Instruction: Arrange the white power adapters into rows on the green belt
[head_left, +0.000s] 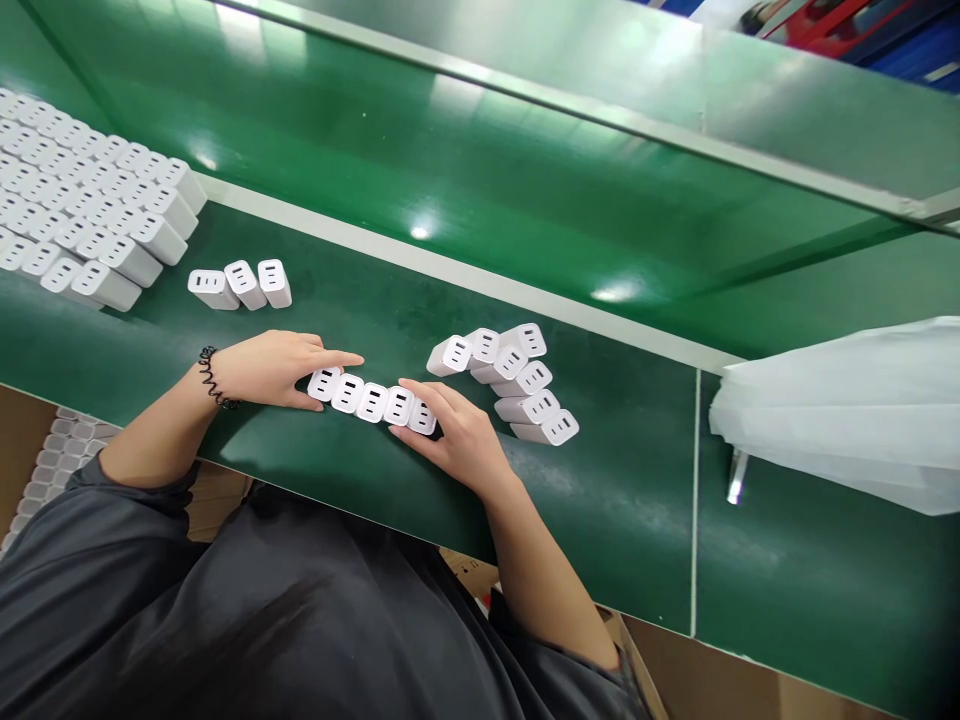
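Observation:
A short row of white USB wall chargers (373, 402) stands side by side in front of me, their port faces turned up. My left hand (281, 370) holds the left end of the row between thumb and fingers, with the index finger stretched along the far side. At the opposite end, my right hand (457, 430) grips the row, its thumb on the near side and its fingers on the far side. Just right of that hand, several loose chargers (533, 378) lean in a curved cluster on the green table (622, 500).
At the far left is a big block of packed chargers (82, 200). Three separate chargers (242, 285) stand between it and my hands. A green back wall (480, 180) runs behind. A white plastic bag (840, 415) lies right; below left are more white pieces (56, 465).

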